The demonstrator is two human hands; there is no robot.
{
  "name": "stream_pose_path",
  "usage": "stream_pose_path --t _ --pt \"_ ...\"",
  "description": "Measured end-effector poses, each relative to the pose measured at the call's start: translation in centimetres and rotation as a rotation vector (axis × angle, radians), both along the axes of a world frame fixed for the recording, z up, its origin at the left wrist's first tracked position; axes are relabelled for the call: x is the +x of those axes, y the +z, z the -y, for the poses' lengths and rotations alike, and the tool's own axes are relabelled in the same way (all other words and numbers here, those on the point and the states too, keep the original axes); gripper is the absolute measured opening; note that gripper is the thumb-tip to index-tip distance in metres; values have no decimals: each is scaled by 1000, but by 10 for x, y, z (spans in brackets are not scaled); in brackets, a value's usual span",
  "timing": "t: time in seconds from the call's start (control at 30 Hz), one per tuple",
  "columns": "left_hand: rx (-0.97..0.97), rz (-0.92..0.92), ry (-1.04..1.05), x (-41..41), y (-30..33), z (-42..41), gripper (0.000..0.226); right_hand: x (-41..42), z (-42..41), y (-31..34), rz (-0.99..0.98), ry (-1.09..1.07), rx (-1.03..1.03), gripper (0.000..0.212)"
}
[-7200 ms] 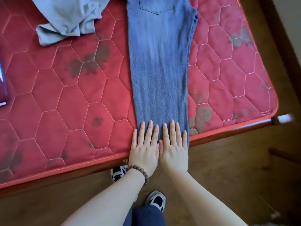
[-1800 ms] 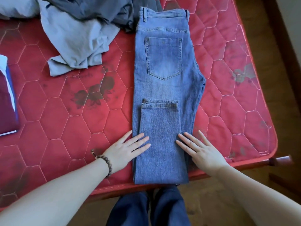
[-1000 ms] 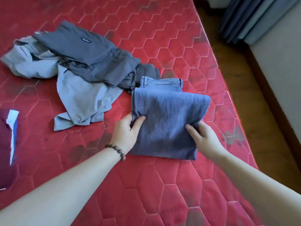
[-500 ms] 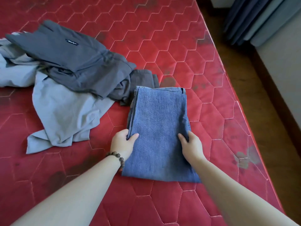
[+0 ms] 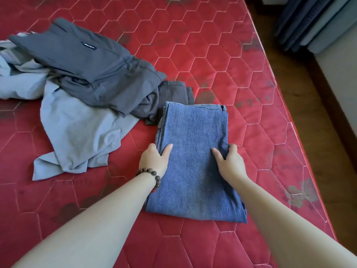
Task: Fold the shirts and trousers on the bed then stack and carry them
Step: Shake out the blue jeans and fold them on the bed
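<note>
Jeans: folded blue denim trousers point(image 5: 194, 161) lie as a compact rectangle on the red quilted mattress point(image 5: 222, 60), toward 5 o'clock on the bed, near its right edge.
Change: two seconds back they were only partly folded, waistband and back pocket still showing; now the last fold is closed and the bundle lies farther up the bed, its far end just beside the unfolded clothes.
Left hand: left hand point(image 5: 154, 161), with a bead bracelet point(image 5: 152, 176) at the wrist, grips the bundle's 9 o'clock edge, thumb on top, fingers tucked under.
Right hand: right hand point(image 5: 230, 163) grips the 3 o'clock edge the same way.
Meaning: the trousers look finished, so this bundle can probably start the stack.
Still to fold: a crumpled light grey-blue shirt point(image 5: 77, 128) at 10 o'clock, with dark grey trousers point(image 5: 85, 60) heaped over it.
Next: likely letting go and pulling one garment flat.
Elsewhere: wooden floor point(image 5: 301, 93) and dark curtains point(image 5: 309, 20) at 2 o'clock.
</note>
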State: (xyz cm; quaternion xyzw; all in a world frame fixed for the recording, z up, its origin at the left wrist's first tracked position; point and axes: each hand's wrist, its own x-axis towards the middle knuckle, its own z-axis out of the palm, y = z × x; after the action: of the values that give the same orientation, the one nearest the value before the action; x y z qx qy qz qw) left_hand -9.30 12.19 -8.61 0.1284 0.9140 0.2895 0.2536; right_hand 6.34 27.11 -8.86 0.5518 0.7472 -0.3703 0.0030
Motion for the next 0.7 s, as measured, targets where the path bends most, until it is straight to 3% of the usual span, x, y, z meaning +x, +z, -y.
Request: stream_pose_path --t 0.13,0.23,0.3,0.37,0.47,0.53,0.6,0.7 --pt "65 -130 30 34 4 33 45 25 28 1 -77 15 26 43" --pt "-55 -193 53 74 4 70 40 54 63 -2 -15 32 33 43" --pt "-183 -273 97 85 2 83 27 67 77 -4 66 72 214 46" --pt "-100 -439 100 85 3 80 28 65 82 -3 43 118 478 47" --pt "108 -655 -338 86 5 45 41 34 84 -2 -36 442 687 51" --pt "7 -662 -578 81 -3 20 49 9 80 -7 -34 643 657 53" --pt "-169 -614 -637 64 -16 4 55 -9 71 -16 56 721 596 54" --pt "-220 -602 -610 49 -33 2 59 -14 61 -31 142 683 611 56"
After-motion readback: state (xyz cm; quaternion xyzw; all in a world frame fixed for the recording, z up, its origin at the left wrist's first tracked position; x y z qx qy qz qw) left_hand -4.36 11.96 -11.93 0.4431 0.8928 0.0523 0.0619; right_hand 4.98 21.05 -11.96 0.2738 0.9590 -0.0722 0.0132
